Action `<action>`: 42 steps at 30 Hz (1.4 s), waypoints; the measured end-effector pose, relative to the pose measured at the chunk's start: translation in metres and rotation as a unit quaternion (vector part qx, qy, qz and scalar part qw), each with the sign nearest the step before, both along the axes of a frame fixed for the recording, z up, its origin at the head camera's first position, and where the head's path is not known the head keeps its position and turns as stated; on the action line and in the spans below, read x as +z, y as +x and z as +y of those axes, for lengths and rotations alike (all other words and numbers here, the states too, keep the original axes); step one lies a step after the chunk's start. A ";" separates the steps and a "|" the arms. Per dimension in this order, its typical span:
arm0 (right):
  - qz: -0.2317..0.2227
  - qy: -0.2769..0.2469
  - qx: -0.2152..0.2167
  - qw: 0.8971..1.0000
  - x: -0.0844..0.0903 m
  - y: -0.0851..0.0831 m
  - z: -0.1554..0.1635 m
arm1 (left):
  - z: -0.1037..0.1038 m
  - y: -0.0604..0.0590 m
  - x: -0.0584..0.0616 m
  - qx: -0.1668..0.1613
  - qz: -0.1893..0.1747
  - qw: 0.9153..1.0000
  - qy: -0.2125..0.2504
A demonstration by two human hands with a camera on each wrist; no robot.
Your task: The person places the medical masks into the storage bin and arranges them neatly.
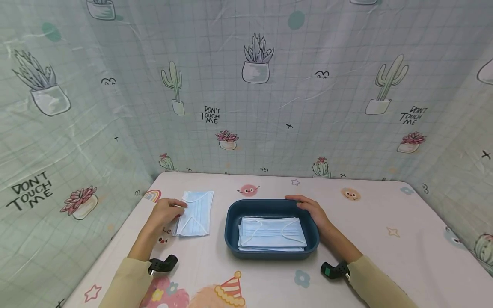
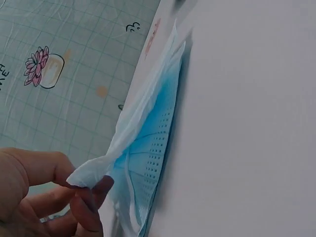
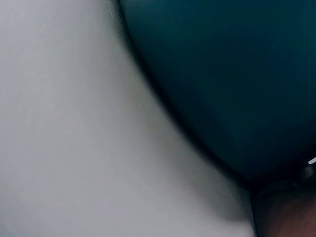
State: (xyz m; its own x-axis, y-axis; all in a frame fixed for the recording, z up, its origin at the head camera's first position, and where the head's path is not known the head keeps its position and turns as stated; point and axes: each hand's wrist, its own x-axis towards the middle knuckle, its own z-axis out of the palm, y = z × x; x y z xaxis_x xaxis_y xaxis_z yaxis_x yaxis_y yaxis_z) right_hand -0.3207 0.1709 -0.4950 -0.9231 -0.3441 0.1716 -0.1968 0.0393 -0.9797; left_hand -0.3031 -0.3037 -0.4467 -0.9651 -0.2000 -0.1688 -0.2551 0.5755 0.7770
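At the left of the head view, my left hand (image 1: 167,211) is at the left edge of a few pale-blue disposable face masks (image 1: 198,214). In the left wrist view, thumb and fingers pinch the white edge of a face mask (image 2: 148,123), whose layers stand apart from each other. My right hand (image 1: 313,211) holds the back right corner of a dark blue plastic bin (image 1: 250,256), its fingers over the rim. Inside the bin lies a stack of face masks (image 1: 271,235) with white ear loops. The right wrist view shows mostly the bin's dark wall (image 3: 222,89).
A white cloth (image 1: 385,265) printed with cartoon figures covers the table. Behind it and at both sides hangs a grey-green curtain (image 1: 269,111) with cactus drawings. Black wrist cameras sit on both wrists, over beige sleeves.
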 end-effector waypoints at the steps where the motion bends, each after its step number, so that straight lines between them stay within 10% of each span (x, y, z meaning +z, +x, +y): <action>1: 0.001 0.000 0.000 1.000 0.000 0.000 0.000 | 0.000 0.000 0.000 0.001 0.000 1.000 0.002; 27: -0.001 -0.007 0.001 1.000 -0.001 0.001 0.000 | -0.003 -0.002 -0.002 -0.004 0.002 0.999 0.046; 42: -0.016 -0.016 0.005 1.000 -0.001 0.002 0.000 | 0.007 0.003 0.021 0.001 0.042 0.997 0.070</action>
